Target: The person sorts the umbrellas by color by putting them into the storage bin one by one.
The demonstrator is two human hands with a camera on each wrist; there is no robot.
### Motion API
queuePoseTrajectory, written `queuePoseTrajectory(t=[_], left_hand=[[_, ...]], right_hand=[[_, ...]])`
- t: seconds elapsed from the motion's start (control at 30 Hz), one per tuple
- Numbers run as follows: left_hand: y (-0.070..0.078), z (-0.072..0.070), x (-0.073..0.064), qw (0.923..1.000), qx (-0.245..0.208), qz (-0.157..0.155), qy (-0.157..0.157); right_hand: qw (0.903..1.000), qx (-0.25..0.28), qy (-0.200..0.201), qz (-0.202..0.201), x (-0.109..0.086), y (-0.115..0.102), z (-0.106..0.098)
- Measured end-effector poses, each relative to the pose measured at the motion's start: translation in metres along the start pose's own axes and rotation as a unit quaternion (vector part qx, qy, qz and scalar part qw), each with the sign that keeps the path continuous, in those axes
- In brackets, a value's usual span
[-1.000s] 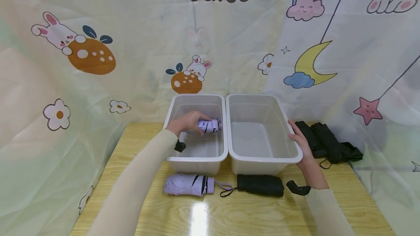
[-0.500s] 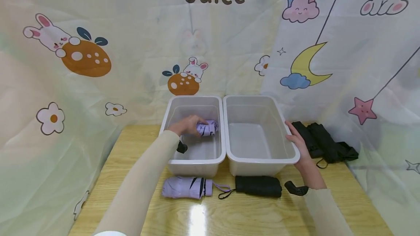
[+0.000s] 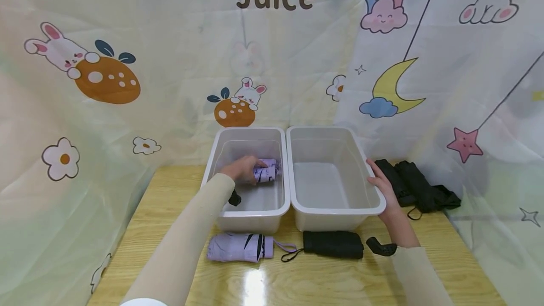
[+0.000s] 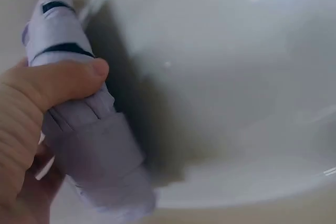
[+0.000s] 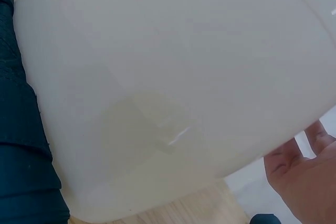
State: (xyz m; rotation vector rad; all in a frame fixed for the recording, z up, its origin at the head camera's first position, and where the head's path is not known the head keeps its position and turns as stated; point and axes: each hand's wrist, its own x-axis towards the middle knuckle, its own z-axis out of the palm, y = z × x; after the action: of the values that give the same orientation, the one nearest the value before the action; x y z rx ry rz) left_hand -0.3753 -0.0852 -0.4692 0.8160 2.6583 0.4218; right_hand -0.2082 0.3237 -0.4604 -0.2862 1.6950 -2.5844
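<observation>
A folded lilac umbrella (image 3: 266,174) with black markings lies low inside the left white bin (image 3: 255,213). My left hand (image 3: 242,169) reaches into that bin and grips the umbrella. In the left wrist view the thumb (image 4: 73,80) lies across the umbrella (image 4: 97,145), and the other fingers are mostly hidden behind it. On the far right, my right hand (image 3: 384,190) touches the outer side of the right white bin (image 3: 335,211) near its rim. In the right wrist view its fingers (image 5: 283,158) rest by the edge of the bin's wall (image 5: 173,66).
In front of the bins lie another folded lilac umbrella (image 3: 235,248) and a folded black umbrella (image 3: 333,244), their wrist loops nearly meeting. Black folded umbrellas (image 3: 418,185) lie right of the bins on the wooden table (image 3: 340,284). A printed cloth (image 3: 182,60) hangs behind.
The head view has shifted, so everything sits slightly lower and farther left. My left hand keeps its grip on the lilac umbrella, and more of it shows above the fingers. The right hand stays at the bin.
</observation>
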Motion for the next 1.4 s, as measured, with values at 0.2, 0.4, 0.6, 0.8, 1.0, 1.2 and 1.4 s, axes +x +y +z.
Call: queuePoseTrajectory(t=[0.2, 0.4, 0.6, 0.8, 1.0, 1.2, 1.4], left_hand=[[-0.005, 0.006, -0.005, 0.9997, 0.016, 0.018, 0.004], [-0.005, 0.004, -0.014, 0.9994, -0.025, -0.019, -0.011], [0.003, -0.018, -0.026, 0.9979, -0.064, 0.0, -0.01], [0.003, -0.056, -0.05, 0.9914, -0.126, 0.027, 0.024], [0.006, -0.081, -0.097, 0.9791, -0.165, 0.079, 0.089], [0.028, -0.085, -0.163, 0.967, -0.127, 0.153, 0.159], [0.059, -0.068, -0.227, 0.9514, -0.066, 0.213, 0.213]], right_hand=[[0.9999, -0.003, 0.008, 0.01, -0.001, 0.001, 0.002], [0.9993, -0.014, 0.018, 0.03, -0.003, 0.007, 0.005], [0.9996, -0.008, 0.014, 0.024, -0.005, 0.007, 0.007], [0.9996, 0.007, 0.015, 0.023, -0.003, 0.003, 0.006], [0.9997, 0.012, 0.011, 0.018, -0.003, 0.002, 0.003], [0.9997, 0.015, 0.012, 0.015, -0.002, -0.001, 0.002], [0.9997, 0.012, 0.013, 0.015, -0.001, -0.003, 0.004]])
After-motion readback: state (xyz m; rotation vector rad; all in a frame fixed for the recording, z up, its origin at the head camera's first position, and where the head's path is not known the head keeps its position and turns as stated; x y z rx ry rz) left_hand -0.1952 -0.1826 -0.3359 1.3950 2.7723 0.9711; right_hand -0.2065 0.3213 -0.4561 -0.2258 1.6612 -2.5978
